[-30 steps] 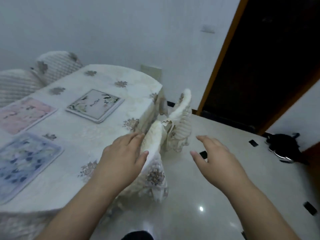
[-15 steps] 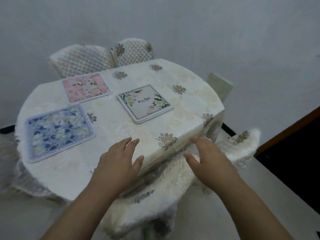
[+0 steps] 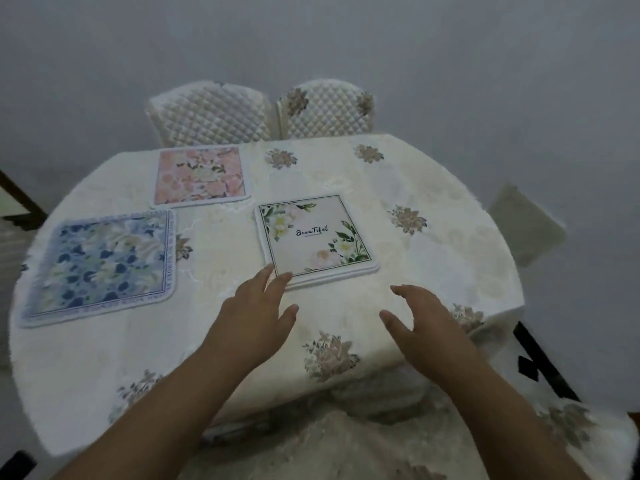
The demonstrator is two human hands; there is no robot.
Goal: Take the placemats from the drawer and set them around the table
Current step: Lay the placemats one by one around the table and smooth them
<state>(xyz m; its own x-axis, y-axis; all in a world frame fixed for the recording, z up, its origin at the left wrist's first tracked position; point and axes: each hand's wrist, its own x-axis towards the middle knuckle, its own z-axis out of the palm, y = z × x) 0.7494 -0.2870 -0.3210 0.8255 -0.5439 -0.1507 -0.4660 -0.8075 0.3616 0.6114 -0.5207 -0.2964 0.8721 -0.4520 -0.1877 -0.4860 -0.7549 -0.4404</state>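
Both hands, left hand [image 3: 254, 320] and right hand [image 3: 424, 325], were empty with fingers apart; the white placemats [image 3: 317, 237], probably two stacked, looked thin and light, best lifted by the near edge.

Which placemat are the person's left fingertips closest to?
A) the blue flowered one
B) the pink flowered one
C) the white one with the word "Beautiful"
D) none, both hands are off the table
C: the left hand reaches to the near corner of the white "Beautiful" placemat, far from the others.
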